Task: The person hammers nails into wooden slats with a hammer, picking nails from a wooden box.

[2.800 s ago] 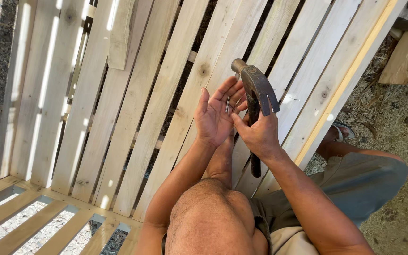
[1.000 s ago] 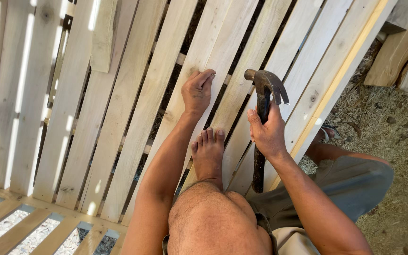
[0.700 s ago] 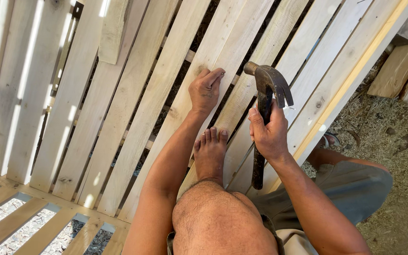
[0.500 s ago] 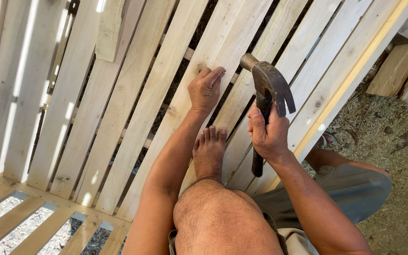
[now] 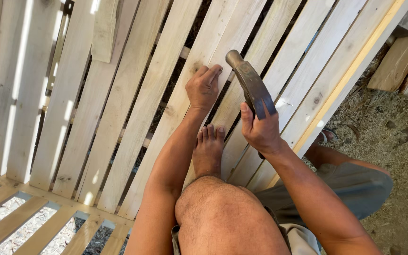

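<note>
Left hand (image 5: 203, 87) pinches a nail (image 5: 220, 71) upright against a slat (image 5: 166, 71). At its three o'clock, right hand (image 5: 260, 132) grips the hammer (image 5: 249, 82), head near the nail.

**Outdoor carpentry yard, open ground**

From my remote seat I log this as an open-air woodworking site. Evidence: pale unfinished slatted frame (image 5: 133, 108) filling the view, sunlight striping its left edge; bare earth with straw and wood chips (image 5: 393, 127) past its right edge; offcut timber blocks (image 5: 402, 61) at the upper right corner; a steel claw hammer (image 5: 251, 85) raised over the slats.
</note>
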